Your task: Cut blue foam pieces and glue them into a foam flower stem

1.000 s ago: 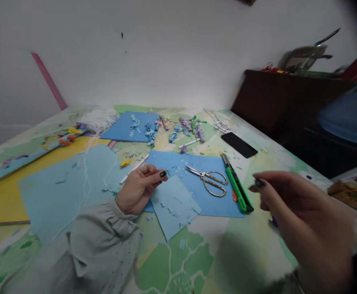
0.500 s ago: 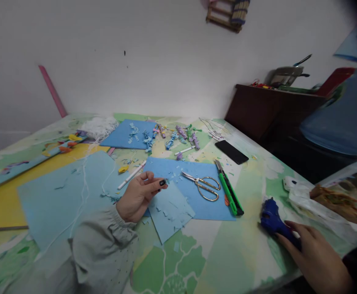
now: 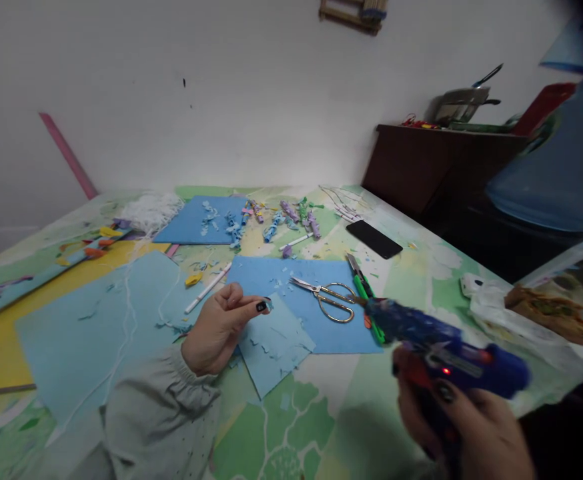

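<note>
My right hand [image 3: 466, 420] grips a blue hot glue gun [image 3: 436, 347] by its handle, nozzle toward the left and a red light glowing on its side. My left hand [image 3: 221, 327] is closed in a pinch, with a tiny bluish scrap [image 3: 268, 305] between thumb and forefinger. Just beyond and below it lies a light blue foam sheet [image 3: 276, 347] strewn with cut bits. Gold-handled scissors [image 3: 326, 297] rest on a darker blue sheet [image 3: 256, 270]. The glue gun's front partly hides a green utility knife [image 3: 363, 283].
Small paper-wrapped figures [image 3: 274, 227] and a black phone [image 3: 374, 239] lie toward the back. Bagged food [image 3: 546, 310] is at the right. White yarn [image 3: 151, 212], a large pale blue sheet [image 3: 96, 320] and a white stick [image 3: 207, 288] are on the left side.
My right hand has lifted the glue gun off the table at the right and swung it inward, nozzle toward my left hand. The left hand keeps its pinch. The view has shifted slightly.
</note>
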`<action>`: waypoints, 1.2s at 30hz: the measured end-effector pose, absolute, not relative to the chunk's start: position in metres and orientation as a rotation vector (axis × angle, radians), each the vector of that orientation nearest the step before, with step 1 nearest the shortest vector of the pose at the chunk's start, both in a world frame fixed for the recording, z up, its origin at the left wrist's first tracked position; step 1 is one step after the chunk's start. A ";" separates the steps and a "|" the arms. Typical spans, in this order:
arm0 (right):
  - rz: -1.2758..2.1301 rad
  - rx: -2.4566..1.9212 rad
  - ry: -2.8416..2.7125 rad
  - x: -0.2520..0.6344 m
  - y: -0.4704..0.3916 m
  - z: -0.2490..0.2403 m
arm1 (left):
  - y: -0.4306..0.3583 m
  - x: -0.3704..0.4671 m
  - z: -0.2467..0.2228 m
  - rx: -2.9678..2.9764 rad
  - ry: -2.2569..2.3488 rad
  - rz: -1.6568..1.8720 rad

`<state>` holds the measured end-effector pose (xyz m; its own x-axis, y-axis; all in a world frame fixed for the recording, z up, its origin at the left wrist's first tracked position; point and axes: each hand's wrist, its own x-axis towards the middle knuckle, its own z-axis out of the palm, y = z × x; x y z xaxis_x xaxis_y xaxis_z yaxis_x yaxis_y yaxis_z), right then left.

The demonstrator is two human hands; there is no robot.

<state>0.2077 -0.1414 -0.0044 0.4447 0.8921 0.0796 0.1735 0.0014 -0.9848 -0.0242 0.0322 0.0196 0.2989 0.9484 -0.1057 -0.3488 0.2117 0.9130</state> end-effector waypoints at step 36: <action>0.735 -1.409 -1.262 0.137 -0.091 -0.010 | 0.037 -0.028 0.011 0.954 0.842 0.991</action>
